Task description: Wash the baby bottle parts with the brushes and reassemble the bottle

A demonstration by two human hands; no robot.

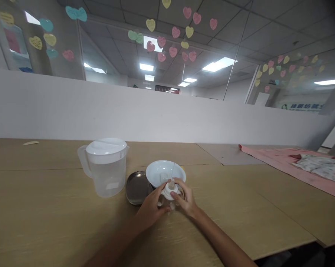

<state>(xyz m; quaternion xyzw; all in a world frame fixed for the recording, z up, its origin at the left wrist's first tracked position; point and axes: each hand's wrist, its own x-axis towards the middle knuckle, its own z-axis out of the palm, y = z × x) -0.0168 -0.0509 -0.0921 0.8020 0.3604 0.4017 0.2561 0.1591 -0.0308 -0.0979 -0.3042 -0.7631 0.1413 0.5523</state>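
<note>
Bright ceiling panels (219, 64) at twelve to one o'clock light the room evenly and leave a dull sheen on the worktop (45, 207). Shadows are faint. Edges bow with wide-angle distortion, and the whole frame looks soft and slightly hazy.

small clear bottle (167, 200) mostly hidden between left hand (150, 209) and right hand (185, 198), contents unreadable, metal dish (136, 187) partly behind left grip, white bowl (165, 173) base hidden beyond both grips, forearms cut by bottom edge

Office, glass partitions (295, 81) with heart notes (173, 52), ceiling light panels (219, 65), wooden desk (45, 207)
</note>
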